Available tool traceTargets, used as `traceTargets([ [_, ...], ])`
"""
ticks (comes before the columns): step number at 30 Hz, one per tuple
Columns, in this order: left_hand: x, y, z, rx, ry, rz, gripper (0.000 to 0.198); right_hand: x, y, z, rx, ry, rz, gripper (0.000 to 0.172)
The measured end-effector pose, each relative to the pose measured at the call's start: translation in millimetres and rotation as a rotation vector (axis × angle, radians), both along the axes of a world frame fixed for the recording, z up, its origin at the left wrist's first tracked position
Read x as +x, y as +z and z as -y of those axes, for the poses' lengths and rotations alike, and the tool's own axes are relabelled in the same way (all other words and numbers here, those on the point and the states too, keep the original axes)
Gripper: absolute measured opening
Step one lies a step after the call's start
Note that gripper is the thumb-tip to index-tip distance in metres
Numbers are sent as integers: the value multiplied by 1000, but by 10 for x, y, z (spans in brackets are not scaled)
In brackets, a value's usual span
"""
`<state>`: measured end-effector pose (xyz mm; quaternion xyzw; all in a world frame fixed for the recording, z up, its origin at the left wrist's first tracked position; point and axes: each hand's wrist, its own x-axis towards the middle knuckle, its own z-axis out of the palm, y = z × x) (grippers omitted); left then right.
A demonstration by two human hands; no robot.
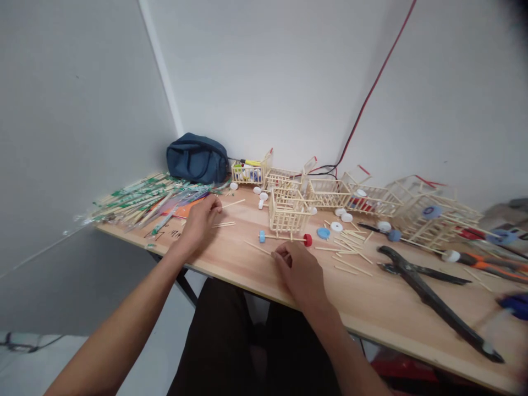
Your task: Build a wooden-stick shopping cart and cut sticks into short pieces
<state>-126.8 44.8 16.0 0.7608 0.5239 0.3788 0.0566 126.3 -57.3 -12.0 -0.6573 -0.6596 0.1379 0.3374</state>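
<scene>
My left hand (200,223) is over the table at left, fingers curled together. A thin wooden stick (234,204) reaches out from beside its fingertips; whether they grip it is hidden. At the front, my right hand (301,268) is closed, with another wooden stick (258,247) pointing left from its fingertips. Just beyond that hand stands a small cart basket (289,212) built of sticks. Before it lies a stick axle (284,237) with a blue cap (262,236) at one end and a red cap (307,240) at the other.
Wrapped chopsticks (136,201) lie piled at left below a blue pouch (197,158). Several stick carts (328,192) line the wall. Cut sticks (350,245), a loose blue cap (323,233), black-handled cutters (429,291) and orange-handled pliers (495,264) lie to the right.
</scene>
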Motion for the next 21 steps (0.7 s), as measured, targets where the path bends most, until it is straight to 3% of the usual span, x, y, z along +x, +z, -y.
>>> traceTargets([
  [4,182,209,417,157,-83,72,7,121,173,54,167,33,-178,14],
  [9,640,450,762,389,-271,-32,9,318,503,111,414,103,-380,21],
  [14,998,652,733,489,-327,-31,12,550,682,14,469,43,-386,15],
  [21,1144,753,479,350,-312,243,8,779,787,-375,515,41,-355,15],
])
